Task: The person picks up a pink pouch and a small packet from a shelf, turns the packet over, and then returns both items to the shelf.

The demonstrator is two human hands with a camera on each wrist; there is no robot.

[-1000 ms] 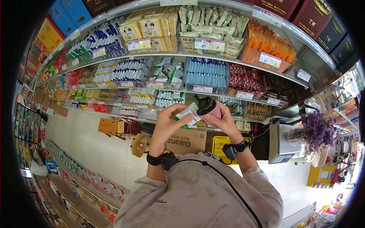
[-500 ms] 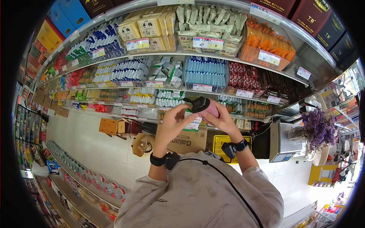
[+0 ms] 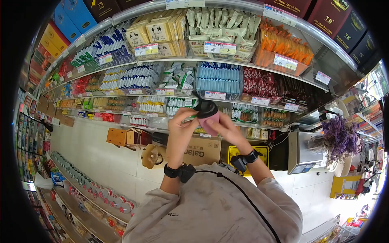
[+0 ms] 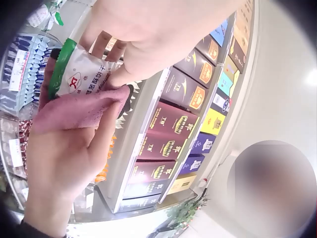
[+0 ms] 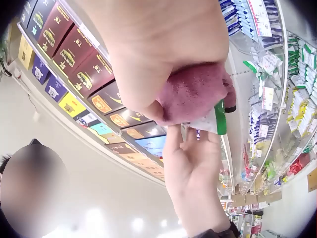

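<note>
In front of the middle shelves, my right hand [image 3: 227,133] grips a soft, fleecy pink cloth-like piece [image 3: 209,124] with a black part [image 3: 207,108] at its end. The pink piece [image 4: 74,110] bunches under the right thumb in the left wrist view. Close beside it, my left hand [image 3: 180,126] pinches a white snack packet [image 4: 81,74] with a green end. The pink piece lies against the packet's face there. From the right wrist, the packet [image 5: 207,123] shows partly below the pink piece, above the left fingers. The head view leaves most of the packet hidden.
Tilted shelves with bins of wrapped snacks, such as light-blue packets [image 3: 219,77] and orange packs [image 3: 283,42], rise ahead. Below the hands are a cardboard box [image 3: 204,152] and a yellow basket [image 3: 263,153]. Dried purple flowers [image 3: 334,135] stand right. Jars [image 3: 109,194] line the lower left.
Both hands have shifted slightly left. The pink piece with its black end has turned over the packet, which showed its face earlier and is now mostly covered in the head view.
</note>
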